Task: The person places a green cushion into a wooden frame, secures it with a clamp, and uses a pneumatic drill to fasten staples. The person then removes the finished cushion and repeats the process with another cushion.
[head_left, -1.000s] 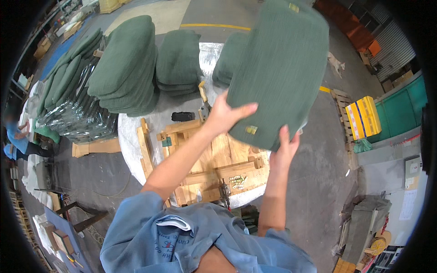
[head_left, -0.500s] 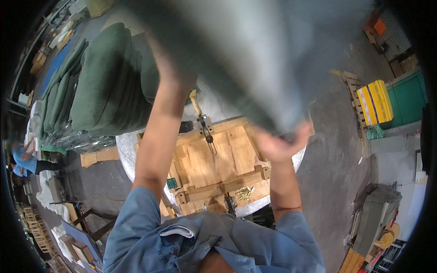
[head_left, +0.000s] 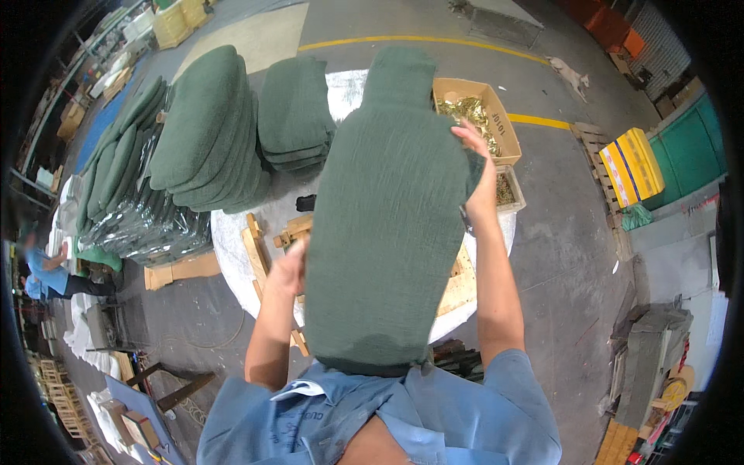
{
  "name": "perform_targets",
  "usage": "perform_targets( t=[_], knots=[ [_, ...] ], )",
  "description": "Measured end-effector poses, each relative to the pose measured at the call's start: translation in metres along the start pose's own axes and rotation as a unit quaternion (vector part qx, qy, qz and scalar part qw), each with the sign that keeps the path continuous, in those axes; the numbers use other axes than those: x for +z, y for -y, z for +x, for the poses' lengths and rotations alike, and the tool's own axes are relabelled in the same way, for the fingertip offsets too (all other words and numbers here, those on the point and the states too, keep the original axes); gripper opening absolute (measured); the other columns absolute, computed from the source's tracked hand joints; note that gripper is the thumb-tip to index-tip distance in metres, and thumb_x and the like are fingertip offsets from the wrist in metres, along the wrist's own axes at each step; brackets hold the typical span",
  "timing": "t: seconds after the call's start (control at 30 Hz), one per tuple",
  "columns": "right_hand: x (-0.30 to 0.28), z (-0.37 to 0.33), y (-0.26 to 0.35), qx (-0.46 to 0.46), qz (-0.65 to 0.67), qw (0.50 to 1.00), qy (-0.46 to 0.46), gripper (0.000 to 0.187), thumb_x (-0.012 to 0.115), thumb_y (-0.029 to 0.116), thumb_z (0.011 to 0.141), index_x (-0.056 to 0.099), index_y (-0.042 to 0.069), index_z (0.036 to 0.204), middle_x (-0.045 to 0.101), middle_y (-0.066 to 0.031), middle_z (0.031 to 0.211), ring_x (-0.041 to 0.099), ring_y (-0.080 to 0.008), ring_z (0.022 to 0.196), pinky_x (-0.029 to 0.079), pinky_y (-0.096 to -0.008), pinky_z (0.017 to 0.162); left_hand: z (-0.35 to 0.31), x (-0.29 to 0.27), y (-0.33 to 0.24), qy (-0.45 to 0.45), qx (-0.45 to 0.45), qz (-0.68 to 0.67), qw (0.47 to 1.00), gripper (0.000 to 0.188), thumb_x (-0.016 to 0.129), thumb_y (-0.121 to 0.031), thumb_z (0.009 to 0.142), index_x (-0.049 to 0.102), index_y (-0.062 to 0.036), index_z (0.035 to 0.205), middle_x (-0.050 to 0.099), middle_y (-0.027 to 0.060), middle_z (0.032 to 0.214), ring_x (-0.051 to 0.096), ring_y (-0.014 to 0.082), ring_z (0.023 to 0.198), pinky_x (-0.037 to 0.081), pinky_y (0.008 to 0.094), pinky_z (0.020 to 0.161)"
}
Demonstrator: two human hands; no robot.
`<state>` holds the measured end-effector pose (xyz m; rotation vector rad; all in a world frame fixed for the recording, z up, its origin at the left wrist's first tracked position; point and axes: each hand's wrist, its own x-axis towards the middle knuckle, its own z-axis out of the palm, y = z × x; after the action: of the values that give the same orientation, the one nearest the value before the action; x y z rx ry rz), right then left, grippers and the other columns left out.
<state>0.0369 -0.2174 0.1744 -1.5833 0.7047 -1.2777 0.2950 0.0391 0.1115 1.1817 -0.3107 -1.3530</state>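
Note:
A long padded panel covered in dark green fabric [head_left: 384, 232] lies green face up in front of me, above the round table. Its far end narrows to a squarish tab, and its near end is against my shirt. My right hand [head_left: 482, 182] grips the panel's right edge, fingertips showing over the side. At the left edge, my left hand [head_left: 288, 267] is closed against the panel, somewhat blurred, with its fingertips hidden. Beneath the panel, a wooden frame [head_left: 256, 252] shows only in part.
Stacks of similar green panels [head_left: 205, 132] stand at the left and far left. Beyond the right hand are a cardboard box of gold-coloured pieces [head_left: 508, 139] and a smaller box [head_left: 513, 190]. A yellow box [head_left: 632, 167] sits at the right. A co-worker [head_left: 50, 267] stands far left.
The panel has come down from a raised, blurred position to lie green face up closer to me. It now covers most of the wooden frame and its clamps. My left hand has moved nearer.

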Motion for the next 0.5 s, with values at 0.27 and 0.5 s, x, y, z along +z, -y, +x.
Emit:
perform_targets(
  t=[0.27, 0.5],
  knots=[
    [0.013, -0.269, 0.024, 0.520, 0.168, 0.837, -0.036, 0.077, 0.043, 0.061, 0.109, 0.041, 0.004, 0.161, 0.049, -0.0171, 0.157, 0.050, -0.0311, 0.142, 0.039, -0.0408, 0.119, -0.049, -0.019, 0.072, -0.059, -0.064, -0.081, 0.993, 0.094, 0.083, -0.019, 0.075, 0.040, -0.0007, 0.156, 0.059, 0.0201, 0.137, 0.064, 0.0321, 0.121, 0.055, 0.0449, 0.102],
    [0.013, -0.178, 0.052, 0.274, 0.141, 0.951, -0.028, 0.060, 0.083, 0.007, 0.092, 0.055, -0.008, 0.143, 0.061, -0.0126, 0.142, 0.061, -0.0195, 0.126, 0.051, -0.0367, 0.107, 0.023, 0.077, -0.054, -0.140, 0.066, 0.151, 0.976, 0.120, 0.090, -0.046, 0.073, 0.027, -0.0069, 0.166, 0.050, 0.0250, 0.151, 0.051, 0.0417, 0.137, 0.046, 0.0593, 0.109]
  ],
)
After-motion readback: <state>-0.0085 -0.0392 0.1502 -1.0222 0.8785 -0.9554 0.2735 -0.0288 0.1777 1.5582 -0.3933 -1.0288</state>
